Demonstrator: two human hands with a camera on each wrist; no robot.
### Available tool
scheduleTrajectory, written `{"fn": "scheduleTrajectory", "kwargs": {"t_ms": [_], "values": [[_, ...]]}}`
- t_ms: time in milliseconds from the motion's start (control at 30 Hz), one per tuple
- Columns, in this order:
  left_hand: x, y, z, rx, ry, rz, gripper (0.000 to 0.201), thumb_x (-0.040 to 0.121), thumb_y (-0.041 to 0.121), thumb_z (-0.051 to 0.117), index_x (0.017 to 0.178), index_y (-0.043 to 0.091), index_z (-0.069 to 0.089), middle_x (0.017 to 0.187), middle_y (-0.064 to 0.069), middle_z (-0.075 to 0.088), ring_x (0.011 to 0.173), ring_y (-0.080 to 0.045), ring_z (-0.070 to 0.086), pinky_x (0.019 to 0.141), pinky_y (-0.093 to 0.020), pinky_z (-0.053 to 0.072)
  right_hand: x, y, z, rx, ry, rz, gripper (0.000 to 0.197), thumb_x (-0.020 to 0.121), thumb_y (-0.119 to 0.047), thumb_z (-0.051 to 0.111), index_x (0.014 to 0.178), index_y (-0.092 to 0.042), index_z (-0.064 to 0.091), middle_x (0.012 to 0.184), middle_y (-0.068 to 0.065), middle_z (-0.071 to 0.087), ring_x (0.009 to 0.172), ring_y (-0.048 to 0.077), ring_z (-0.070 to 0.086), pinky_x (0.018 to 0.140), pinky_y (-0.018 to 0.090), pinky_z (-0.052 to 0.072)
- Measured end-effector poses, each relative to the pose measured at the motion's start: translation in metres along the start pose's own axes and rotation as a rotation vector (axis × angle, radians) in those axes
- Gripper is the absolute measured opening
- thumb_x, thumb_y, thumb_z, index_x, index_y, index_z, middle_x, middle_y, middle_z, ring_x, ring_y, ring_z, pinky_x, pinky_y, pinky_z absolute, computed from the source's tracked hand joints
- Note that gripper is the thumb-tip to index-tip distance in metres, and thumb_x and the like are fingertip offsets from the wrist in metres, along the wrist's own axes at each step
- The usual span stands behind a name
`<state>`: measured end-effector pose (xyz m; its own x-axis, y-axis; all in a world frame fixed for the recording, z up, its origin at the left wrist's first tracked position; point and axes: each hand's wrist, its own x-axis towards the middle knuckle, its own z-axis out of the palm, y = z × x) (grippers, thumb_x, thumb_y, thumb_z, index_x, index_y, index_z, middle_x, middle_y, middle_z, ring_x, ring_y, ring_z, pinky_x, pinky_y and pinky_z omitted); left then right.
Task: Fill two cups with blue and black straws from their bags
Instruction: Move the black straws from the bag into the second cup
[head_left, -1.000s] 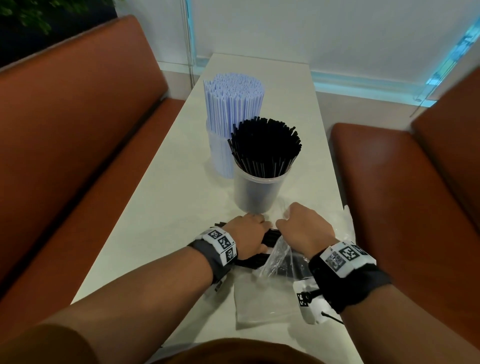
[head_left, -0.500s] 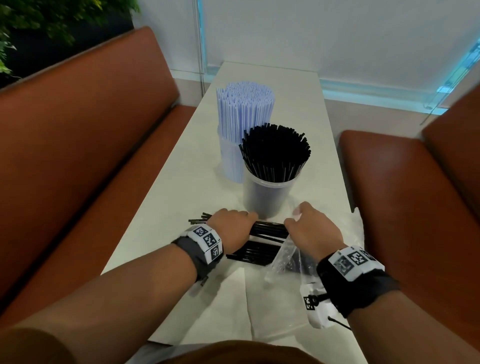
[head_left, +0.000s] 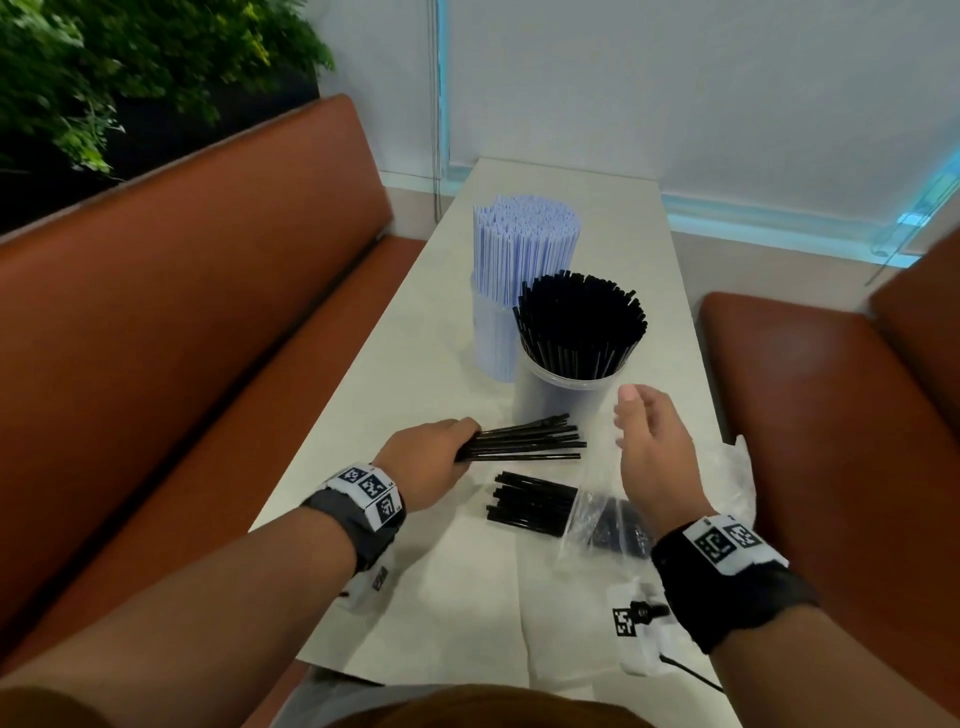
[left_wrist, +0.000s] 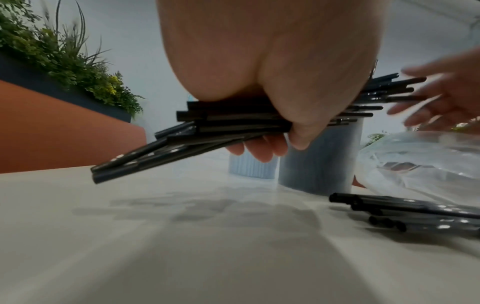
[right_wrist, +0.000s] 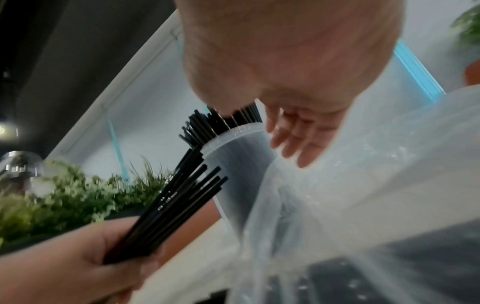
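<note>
My table (head_left: 363, 415) carries two cups: blue (head_left: 493, 343) at twelve, black (head_left: 561, 400) nearer; bag (head_left: 602, 525) and straws (head_left: 530, 504) at five.

Booth setup here: a long, narrow off-white table (head_left: 363, 395) runs toward 12 o'clock, with rust-brown padded bench seats on both sides, one at 9 o'clock (head_left: 171, 322) and one at 3 o'clock (head_left: 831, 395). Leafy green plants in a dark planter (head_left: 104, 78) sit behind the bench at 10 o'clock. At 12 o'clock there's a plain pale wall (head_left: 675, 78) with a glowing turquoise light strip (head_left: 769, 215) along its base.
</note>
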<state>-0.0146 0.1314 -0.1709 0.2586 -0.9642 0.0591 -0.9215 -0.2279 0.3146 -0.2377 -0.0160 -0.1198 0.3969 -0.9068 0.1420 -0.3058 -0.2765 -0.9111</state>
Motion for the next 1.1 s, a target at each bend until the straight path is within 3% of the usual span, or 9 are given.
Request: {"fn": "scheduleTrajectory", "kwargs": {"t_ms": [133, 300, 467, 567, 633, 700, 833, 1000, 1100], "values": [[0.008, 0.039, -0.006, -0.024, 0.051, 0.103, 0.021, 0.095, 0.027, 0.055, 0.116, 0.025, 0.054, 0.096, 0.005, 0.063, 0.079, -0.020, 0.059, 0.062, -0.031, 0.040, -0.010, -0.025, 0.010, 0.168, -0.217, 0.003, 0.041, 0.092, -0.062, 0.044, 0.095, -0.035, 0.074, 0.098, -0.013, 0.073, 0.097, 0.004, 0.066, 0.083, 0.018, 0.049], [0.016, 0.074, -0.012, -0.028, 0.109, 0.128, 0.018, 0.093, 0.027, 0.054, 0.111, 0.023, 0.054, 0.095, 0.004, 0.062, 0.077, -0.021, 0.058, 0.060, -0.032, 0.041, 0.001, -0.028, -0.003, 0.126, 0.083, -0.087, 0.034, 0.102, -0.039, 0.050, 0.086, -0.017, 0.071, 0.083, -0.002, 0.068, 0.076, 0.005, 0.058, 0.078, 0.017, 0.047], [0.019, 0.096, -0.010, -0.049, 0.141, 0.095, 0.012, 0.092, 0.034, 0.056, 0.100, 0.026, 0.052, 0.089, 0.006, 0.062, 0.079, -0.024, 0.062, 0.060, -0.032, 0.041, -0.006, -0.031, 0.008, 0.182, -0.121, 0.058, 0.043, 0.103, -0.035, 0.052, 0.072, -0.015, 0.076, 0.078, 0.003, 0.076, 0.078, 0.017, 0.072, 0.076, 0.032, 0.056], [0.021, 0.090, -0.023, -0.206, 0.132, 0.058, 0.008, 0.092, 0.034, 0.060, 0.095, 0.032, 0.052, 0.079, 0.010, 0.058, 0.075, -0.016, 0.061, 0.058, -0.030, 0.036, -0.005, -0.032, 0.003, 0.490, -0.075, 0.209, 0.056, 0.102, -0.056, 0.044, 0.085, -0.012, 0.077, 0.090, 0.011, 0.077, 0.088, 0.023, 0.074, 0.077, 0.033, 0.059], [0.024, 0.093, -0.044, -0.599, 0.216, 0.005, 0.011, 0.093, 0.034, 0.064, 0.089, 0.035, 0.054, 0.074, 0.009, 0.060, 0.068, -0.006, 0.058, 0.061, -0.030, 0.044, 0.000, -0.031, -0.001, 0.684, -0.072, 0.392, 0.066, 0.100, -0.063, 0.037, 0.103, -0.007, 0.072, 0.097, 0.013, 0.077, 0.093, 0.024, 0.075, 0.079, 0.034, 0.058], [0.027, 0.110, -0.074, -1.076, 0.364, 0.014, 0.010, 0.092, 0.027, 0.068, 0.084, 0.028, 0.061, 0.073, 0.001, 0.063, 0.071, -0.015, 0.060, 0.075, -0.037, 0.052, 0.001, -0.029, -0.001, 0.765, -0.111, 0.522, 0.073, 0.099, -0.066, 0.036, 0.113, -0.002, 0.066, 0.103, 0.017, 0.076, 0.093, 0.026, 0.075, 0.078, 0.037, 0.058], [0.034, 0.138, -0.114, -1.674, 0.557, 0.139, 0.012, 0.089, 0.014, 0.072, 0.083, 0.023, 0.065, 0.073, -0.002, 0.063, 0.070, -0.021, 0.061, 0.077, -0.036, 0.054, -0.005, -0.033, 0.005, 1.027, -0.217, 0.642, 0.076, 0.096, -0.069, 0.040, 0.123, 0.000, 0.057, 0.113, 0.021, 0.073, 0.105, 0.035, 0.072, 0.083, 0.047, 0.059], [0.038, 0.151, -0.101, -1.643, 0.523, 0.043, 0.016, 0.091, 0.009, 0.068, 0.082, 0.019, 0.059, 0.069, -0.006, 0.062, 0.070, -0.023, 0.060, 0.078, -0.037, 0.053, -0.004, -0.042, 0.008, 1.189, -0.310, 0.632, 0.081, 0.098, -0.067, 0.038, 0.137, 0.002, 0.053, 0.132, 0.026, 0.062, 0.122, 0.041, 0.061, 0.104, 0.054, 0.049], [0.040, 0.148, -0.093, -1.645, 0.485, 0.001, 0.017, 0.090, 0.014, 0.070, 0.079, 0.022, 0.060, 0.070, -0.006, 0.063, 0.072, -0.023, 0.062, 0.077, -0.035, 0.055, -0.003, -0.038, 0.008, 1.167, -0.272, 0.650, 0.077, 0.101, -0.062, 0.036, 0.138, 0.004, 0.051, 0.132, 0.027, 0.061, 0.122, 0.041, 0.062, 0.103, 0.052, 0.050]]}}
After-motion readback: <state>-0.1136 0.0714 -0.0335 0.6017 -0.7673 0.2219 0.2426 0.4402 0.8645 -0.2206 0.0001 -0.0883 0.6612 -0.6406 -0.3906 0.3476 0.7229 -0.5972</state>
